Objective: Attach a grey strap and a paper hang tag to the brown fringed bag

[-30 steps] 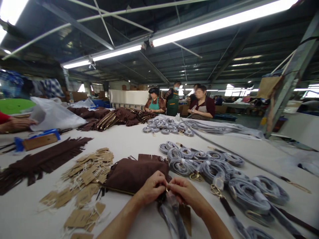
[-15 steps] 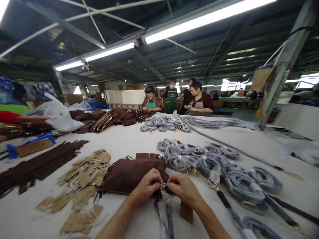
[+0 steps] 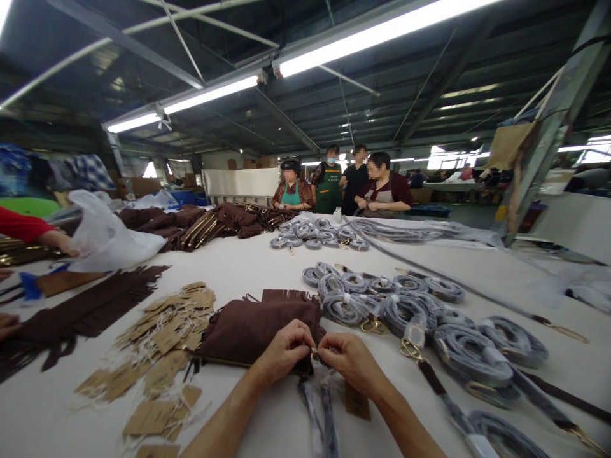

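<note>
The left hand (image 3: 285,351) and right hand (image 3: 352,360) both close in a narrow thumb-and-finger pinch at a small gold-coloured fitting (image 3: 314,355) between them; which fingertip bears on metal and which on a cord is too fine to tell. The brown fringed bag (image 3: 258,329) lies just beyond the left hand and to its left, its zipped edge running toward that wrist. Plastic-wrapped straps (image 3: 327,413) trail between the forearms, and a kraft hang tag (image 3: 357,402) dangles below the right palm.

For tidy work, the left pinch should steady the fitting while the right does the fine guiding, gently enough not to snag the plastic sleeve. Keeping the tag outside the strap line would avoid a tangle. Loose tags (image 3: 167,340) lie left of the left hand; coiled straps (image 3: 470,355) spread right of the right.
</note>
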The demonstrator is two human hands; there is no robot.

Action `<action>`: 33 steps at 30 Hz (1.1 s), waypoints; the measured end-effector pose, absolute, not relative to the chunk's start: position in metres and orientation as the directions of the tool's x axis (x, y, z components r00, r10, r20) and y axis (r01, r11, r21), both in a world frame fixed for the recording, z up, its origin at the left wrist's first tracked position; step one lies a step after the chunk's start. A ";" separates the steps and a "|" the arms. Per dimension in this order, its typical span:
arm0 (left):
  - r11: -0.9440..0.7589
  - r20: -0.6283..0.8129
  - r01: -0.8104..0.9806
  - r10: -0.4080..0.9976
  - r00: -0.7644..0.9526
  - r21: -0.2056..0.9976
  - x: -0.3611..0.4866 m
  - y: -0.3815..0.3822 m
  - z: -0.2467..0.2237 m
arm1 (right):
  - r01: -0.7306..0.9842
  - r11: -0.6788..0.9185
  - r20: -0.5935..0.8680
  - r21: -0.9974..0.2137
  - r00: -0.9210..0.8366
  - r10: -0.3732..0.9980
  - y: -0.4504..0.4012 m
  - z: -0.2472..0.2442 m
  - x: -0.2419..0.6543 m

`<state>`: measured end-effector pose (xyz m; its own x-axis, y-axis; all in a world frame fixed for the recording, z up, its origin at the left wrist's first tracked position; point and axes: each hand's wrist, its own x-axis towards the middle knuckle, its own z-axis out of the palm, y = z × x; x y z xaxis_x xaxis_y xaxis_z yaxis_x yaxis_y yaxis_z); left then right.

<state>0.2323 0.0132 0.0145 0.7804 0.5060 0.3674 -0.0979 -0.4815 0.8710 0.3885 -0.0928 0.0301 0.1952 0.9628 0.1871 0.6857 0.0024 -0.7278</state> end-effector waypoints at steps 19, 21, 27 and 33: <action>-0.409 0.304 -0.081 0.516 0.801 0.909 0.231 0.013 0.011 | 0.720 0.029 0.208 -0.693 0.162 0.965 -0.095 0.030 0.389; -0.458 0.335 -0.088 0.491 0.804 0.884 0.231 0.013 0.011 | 0.703 0.008 0.187 -0.712 0.179 0.966 -0.094 0.027 0.390; -0.609 0.379 -0.041 0.438 0.815 0.792 0.231 0.010 0.013 | 0.658 -0.013 0.144 -0.753 0.184 0.972 -0.090 0.016 0.392; -0.724 0.414 0.004 0.398 0.818 0.690 0.234 0.004 0.011 | 0.618 -0.019 0.117 -0.786 0.178 0.977 -0.090 0.011 0.391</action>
<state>0.2340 0.0041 0.0111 0.8185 0.3984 0.4140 0.0037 -0.7241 0.6897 0.3915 -0.0896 0.0112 0.1785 0.9770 0.1166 0.6178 -0.0191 -0.7861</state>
